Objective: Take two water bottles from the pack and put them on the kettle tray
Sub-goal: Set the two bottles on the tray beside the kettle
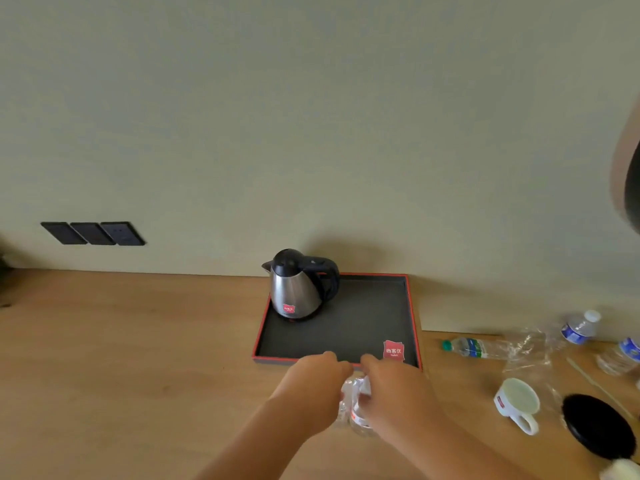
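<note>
A black tray with a red rim [349,332] lies on the wooden counter against the wall, with a steel kettle [298,287] standing in its back left corner. Just in front of the tray's near edge my left hand [313,379] and my right hand [391,386] are side by side. Each is closed around a clear water bottle [358,410]; the two bottles touch between my hands and are mostly hidden by them. At the right lies the torn clear plastic pack [530,351] with a green-capped bottle [474,348] on its side.
Two blue-labelled bottles [580,329] sit at the far right by the pack. A white cup [517,403] lies tipped on the counter beside a black round lid [599,427]. Black wall sockets [93,233] are at the left. A red sticker [393,350] marks the tray's front right corner.
</note>
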The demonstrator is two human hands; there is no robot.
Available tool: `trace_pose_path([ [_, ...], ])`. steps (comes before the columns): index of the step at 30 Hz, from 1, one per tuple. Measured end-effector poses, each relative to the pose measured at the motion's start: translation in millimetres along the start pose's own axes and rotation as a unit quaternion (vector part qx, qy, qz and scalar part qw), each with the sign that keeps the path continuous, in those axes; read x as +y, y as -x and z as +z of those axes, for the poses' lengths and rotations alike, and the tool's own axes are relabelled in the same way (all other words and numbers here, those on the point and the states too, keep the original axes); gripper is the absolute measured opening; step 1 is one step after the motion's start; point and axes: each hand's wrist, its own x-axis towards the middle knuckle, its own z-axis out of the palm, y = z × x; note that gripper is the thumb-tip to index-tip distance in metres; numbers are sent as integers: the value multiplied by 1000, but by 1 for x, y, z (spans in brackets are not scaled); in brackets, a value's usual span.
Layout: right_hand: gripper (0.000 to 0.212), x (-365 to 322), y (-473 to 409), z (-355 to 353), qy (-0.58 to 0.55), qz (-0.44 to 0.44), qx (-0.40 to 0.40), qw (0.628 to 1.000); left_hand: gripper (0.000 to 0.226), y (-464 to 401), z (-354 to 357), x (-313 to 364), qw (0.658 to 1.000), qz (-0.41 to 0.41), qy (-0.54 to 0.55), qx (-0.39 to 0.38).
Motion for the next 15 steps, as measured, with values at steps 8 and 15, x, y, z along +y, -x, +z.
trace_pose_path([
  [8, 18, 13, -2, -4, -41, -25, -24, 999, 27, 0, 2, 7, 994, -74, 72, 27],
  [15, 7, 15, -22, -19, -88, 35, -13, 995, 21, -19, -25, -7, 999, -10, 44, 18],
])
